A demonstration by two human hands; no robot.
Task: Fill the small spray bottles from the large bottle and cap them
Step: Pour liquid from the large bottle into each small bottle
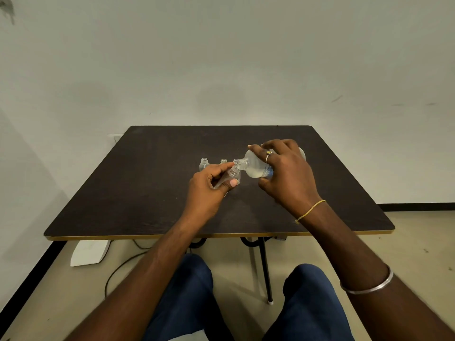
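Above the middle of the dark table [147, 193], we pinch a small spray bottle [232, 177] in our left hand [209, 187], tilted with its open neck pointing up and to the right. Our right hand [286, 173] is clamped round the large bottle [256, 166], which is tipped with its mouth right at that neck. Three uncapped small bottles [204, 165] stand just beyond, on the far side.
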